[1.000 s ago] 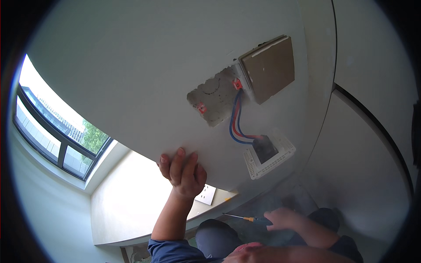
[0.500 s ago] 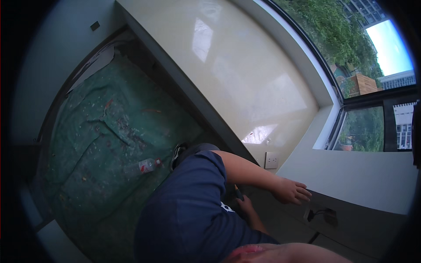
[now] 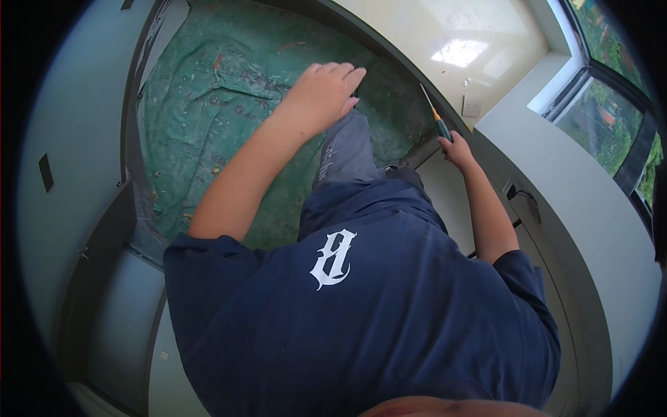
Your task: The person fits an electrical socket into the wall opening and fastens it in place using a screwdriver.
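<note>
One screwdriver [image 3: 442, 126] in right hand [image 3: 456, 149], left hand [image 3: 322, 92] loose.

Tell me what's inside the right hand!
The right hand holds a screwdriver: its thin shaft and part of its orange-and-green handle show. The hand covers the rest, so that can't be seen.

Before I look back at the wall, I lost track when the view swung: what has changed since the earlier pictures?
The left hand has left the wall and is now near the grey trouser leg, seemingly empty. The view has turned from the wall toward the green floor sheet. Unchanged: the right hand grips the screwdriver, and wires hang at the wall.
</note>
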Available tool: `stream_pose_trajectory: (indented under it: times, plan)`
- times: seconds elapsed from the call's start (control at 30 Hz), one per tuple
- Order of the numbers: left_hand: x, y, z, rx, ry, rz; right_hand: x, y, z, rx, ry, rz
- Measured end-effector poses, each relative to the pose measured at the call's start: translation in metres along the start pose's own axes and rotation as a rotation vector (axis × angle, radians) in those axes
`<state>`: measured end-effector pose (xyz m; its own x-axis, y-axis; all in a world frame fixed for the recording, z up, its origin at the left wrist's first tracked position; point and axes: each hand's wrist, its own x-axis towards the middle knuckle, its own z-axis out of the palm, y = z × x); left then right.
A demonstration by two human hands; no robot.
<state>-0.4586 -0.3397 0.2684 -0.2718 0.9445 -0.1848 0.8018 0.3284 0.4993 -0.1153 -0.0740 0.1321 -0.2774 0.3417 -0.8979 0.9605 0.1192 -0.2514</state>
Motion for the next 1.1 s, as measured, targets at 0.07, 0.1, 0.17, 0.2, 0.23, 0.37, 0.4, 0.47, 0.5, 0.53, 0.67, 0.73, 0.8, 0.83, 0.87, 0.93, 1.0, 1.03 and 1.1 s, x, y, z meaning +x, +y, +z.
stream_pose_trajectory:
  times: [0.07,0.1,0.17,0.2,0.23,0.37,0.4,0.47,0.5,0.53,0.67,0.73,0.8,0.83,0.87,0.93,1.0,1.03,1.1]
  plan:
    - [0.021,0.013,-0.054,0.067,0.093,0.046,-0.003,-0.030,0.010,0.049,0.050,-0.076]
    - [0.032,0.022,-0.075,0.091,0.130,0.079,-0.006,-0.041,0.015,0.064,0.074,-0.087]
    - [0.043,0.052,-0.102,0.120,0.192,0.146,-0.019,-0.051,0.021,0.069,0.030,-0.154]
    - [0.047,0.068,-0.111,0.094,0.226,0.216,-0.030,-0.049,0.024,0.067,-0.009,-0.147]
    - [0.049,0.088,-0.114,0.113,0.169,0.237,-0.043,-0.044,0.026,0.003,0.004,-0.192]
    - [0.054,0.157,-0.110,0.205,0.088,0.436,-0.091,0.002,0.032,-0.071,0.033,-0.232]
    - [0.050,0.176,-0.103,0.223,0.061,0.475,-0.100,0.022,0.035,-0.063,0.038,-0.209]
    - [0.040,0.211,-0.085,0.269,0.002,0.526,-0.116,0.069,0.046,-0.049,0.058,-0.162]
    - [0.035,0.227,-0.077,0.299,-0.007,0.554,-0.121,0.096,0.051,-0.059,0.059,-0.134]
    - [0.030,0.242,-0.069,0.333,0.001,0.592,-0.127,0.124,0.058,-0.066,0.057,-0.104]
    - [0.008,0.295,-0.041,0.378,-0.078,0.684,-0.153,0.242,0.092,0.013,0.001,0.057]
    - [0.004,0.313,-0.030,0.349,-0.091,0.708,-0.167,0.289,0.108,0.115,0.028,0.111]
    - [0.001,0.324,-0.019,0.314,-0.146,0.727,-0.182,0.320,0.125,0.203,0.034,0.203]
    - [0.001,0.326,-0.014,0.290,-0.163,0.744,-0.188,0.328,0.130,0.233,0.042,0.256]
    - [0.001,0.326,-0.008,0.245,-0.135,0.792,-0.193,0.330,0.134,0.260,0.043,0.325]
    - [0.004,0.318,0.004,0.193,-0.297,0.736,-0.199,0.315,0.134,0.264,0.014,0.243]
    - [0.006,0.302,0.018,0.173,-0.394,0.733,-0.206,0.278,0.128,0.294,0.014,0.144]
    - [0.007,0.293,0.026,0.190,-0.428,0.743,-0.208,0.252,0.122,0.320,0.015,0.092]
    - [0.004,0.276,0.042,0.217,-0.471,0.751,-0.214,0.191,0.110,0.391,-0.039,-0.040]
